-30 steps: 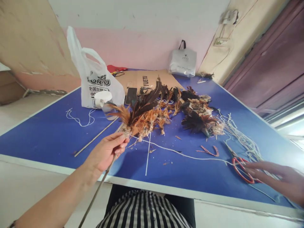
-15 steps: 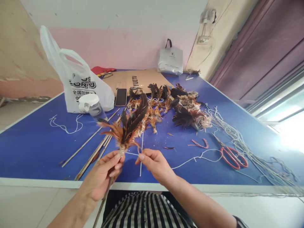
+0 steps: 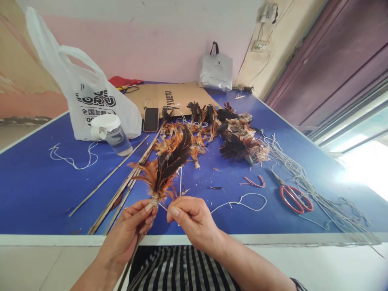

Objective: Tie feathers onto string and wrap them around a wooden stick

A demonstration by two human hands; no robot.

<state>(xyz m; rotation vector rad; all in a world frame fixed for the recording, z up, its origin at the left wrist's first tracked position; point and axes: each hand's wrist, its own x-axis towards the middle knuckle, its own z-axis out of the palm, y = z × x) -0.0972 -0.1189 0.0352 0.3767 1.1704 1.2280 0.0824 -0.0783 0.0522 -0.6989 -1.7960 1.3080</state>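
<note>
My left hand [image 3: 129, 232] is closed around a thin stick with a bundle of orange and black feathers [image 3: 165, 165] bound at its top. The stick runs down past my wrist. My right hand [image 3: 190, 218] is closed in a pinch on a white string [image 3: 242, 201] right beside the bundle's base. The string trails off to the right in a loop on the blue table [image 3: 45, 190].
A heap of loose feathers [image 3: 233, 137] lies mid-table, with red-handled scissors [image 3: 292, 198] and a tangle of white strings [image 3: 315, 182] to the right. Thin sticks [image 3: 121, 190], a capped jar [image 3: 112, 133], a white plastic bag [image 3: 87, 97], a phone [image 3: 150, 119] and cardboard [image 3: 172, 97] sit left and behind.
My right hand came from the scissors at the right edge to the feather bundle, bringing the string with it. The bundle has been drawn nearer to my body.
</note>
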